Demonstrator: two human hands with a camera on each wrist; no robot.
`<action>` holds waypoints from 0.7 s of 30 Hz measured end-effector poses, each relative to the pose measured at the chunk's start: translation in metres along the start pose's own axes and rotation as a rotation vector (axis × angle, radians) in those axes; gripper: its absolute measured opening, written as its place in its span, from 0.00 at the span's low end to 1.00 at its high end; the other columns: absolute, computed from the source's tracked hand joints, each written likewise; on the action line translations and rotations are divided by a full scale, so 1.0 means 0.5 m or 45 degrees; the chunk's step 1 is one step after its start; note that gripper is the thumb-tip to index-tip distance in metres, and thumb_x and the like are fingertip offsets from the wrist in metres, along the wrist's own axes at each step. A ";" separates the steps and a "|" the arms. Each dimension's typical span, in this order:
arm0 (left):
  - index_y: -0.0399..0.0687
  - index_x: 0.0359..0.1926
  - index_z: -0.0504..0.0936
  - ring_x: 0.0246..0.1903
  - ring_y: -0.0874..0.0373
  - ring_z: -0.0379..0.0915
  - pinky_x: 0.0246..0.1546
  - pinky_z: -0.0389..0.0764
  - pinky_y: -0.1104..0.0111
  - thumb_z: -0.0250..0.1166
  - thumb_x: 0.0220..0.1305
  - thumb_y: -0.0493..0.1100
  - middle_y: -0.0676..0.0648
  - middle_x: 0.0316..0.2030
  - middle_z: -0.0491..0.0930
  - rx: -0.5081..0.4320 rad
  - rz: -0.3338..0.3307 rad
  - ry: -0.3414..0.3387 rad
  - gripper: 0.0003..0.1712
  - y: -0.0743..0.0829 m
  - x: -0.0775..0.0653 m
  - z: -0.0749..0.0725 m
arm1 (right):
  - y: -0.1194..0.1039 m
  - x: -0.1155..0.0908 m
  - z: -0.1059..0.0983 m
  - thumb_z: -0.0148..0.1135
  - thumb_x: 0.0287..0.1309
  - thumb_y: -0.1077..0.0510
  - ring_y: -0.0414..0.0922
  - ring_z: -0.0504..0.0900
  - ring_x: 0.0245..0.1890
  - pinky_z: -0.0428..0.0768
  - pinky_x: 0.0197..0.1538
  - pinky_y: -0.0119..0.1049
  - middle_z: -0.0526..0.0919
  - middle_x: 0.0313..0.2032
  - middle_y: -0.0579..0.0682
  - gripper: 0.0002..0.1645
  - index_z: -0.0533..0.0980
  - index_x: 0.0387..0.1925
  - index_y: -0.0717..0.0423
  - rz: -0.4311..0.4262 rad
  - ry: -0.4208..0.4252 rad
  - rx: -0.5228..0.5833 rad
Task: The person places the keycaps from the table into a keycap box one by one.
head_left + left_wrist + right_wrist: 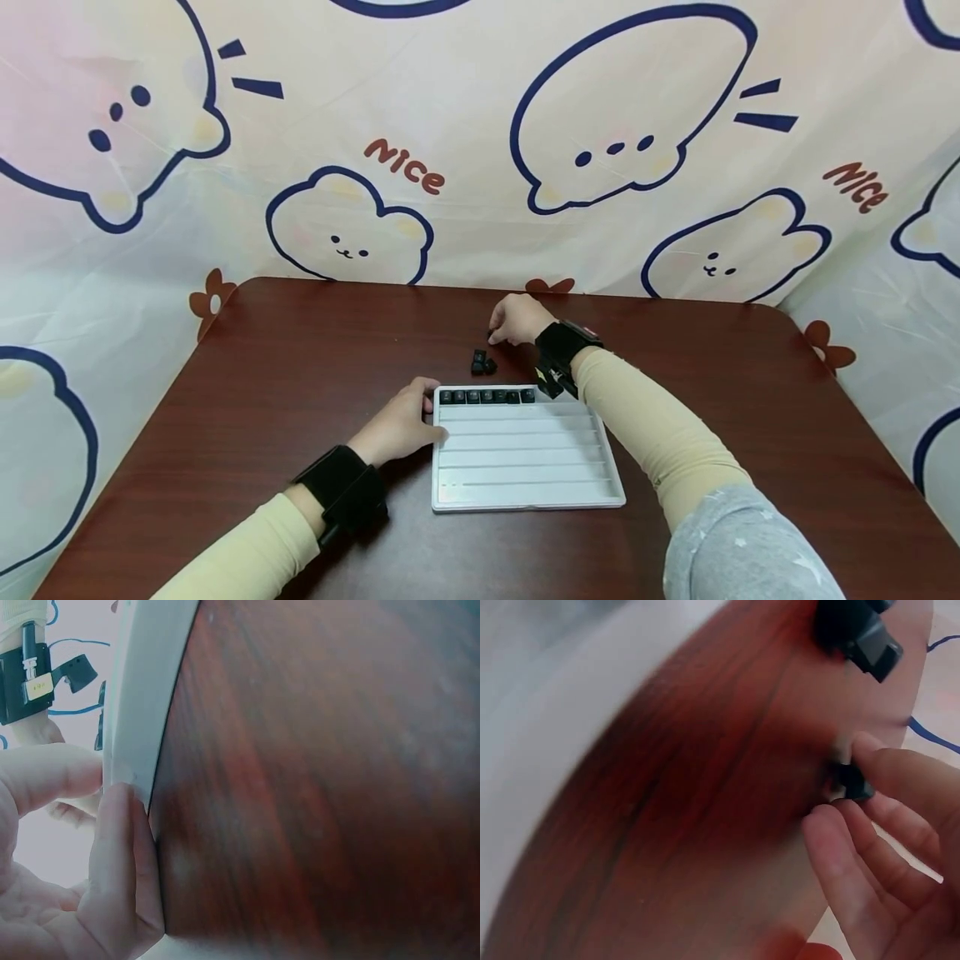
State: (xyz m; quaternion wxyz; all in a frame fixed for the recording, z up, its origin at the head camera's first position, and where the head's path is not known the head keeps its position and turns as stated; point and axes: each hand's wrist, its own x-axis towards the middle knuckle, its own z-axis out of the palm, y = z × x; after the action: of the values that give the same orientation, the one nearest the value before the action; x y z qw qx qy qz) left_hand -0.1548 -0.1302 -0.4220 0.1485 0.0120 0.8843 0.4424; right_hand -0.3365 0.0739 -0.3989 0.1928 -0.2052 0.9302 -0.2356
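A white keyboard base [525,460] with ridged rows lies flat on the table. Along its far row, from the left corner, runs a line of black keycaps [487,397]. My left hand [400,427] grips the base's left edge, thumb over the top face and fingers against the side wall. Beyond the base, my right hand [519,320] is low over the table and pinches a small black keycap [853,782] between thumb and fingertips. A small cluster of loose black keycaps [480,364] sits between the right hand and the base.
The brown wooden table [322,350] extends around the base. Behind it hangs a pale curtain [480,100] with cartoon outlines. A black band [558,354] with a device is strapped on the right wrist, another band [345,492] on the left.
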 end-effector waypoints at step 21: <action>0.34 0.69 0.67 0.36 0.53 0.68 0.38 0.71 0.62 0.75 0.58 0.33 0.43 0.43 0.71 -0.007 0.009 0.006 0.40 -0.005 -0.002 0.005 | 0.012 -0.031 -0.006 0.65 0.66 0.66 0.53 0.81 0.53 0.79 0.54 0.44 0.83 0.52 0.58 0.21 0.81 0.60 0.62 -0.161 -0.051 -0.052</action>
State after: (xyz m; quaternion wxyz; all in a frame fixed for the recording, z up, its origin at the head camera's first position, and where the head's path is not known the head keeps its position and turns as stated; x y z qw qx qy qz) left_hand -0.1530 -0.1298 -0.4250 0.1451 0.0136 0.8834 0.4454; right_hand -0.3268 0.0873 -0.3954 0.1920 -0.2720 0.9159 -0.2243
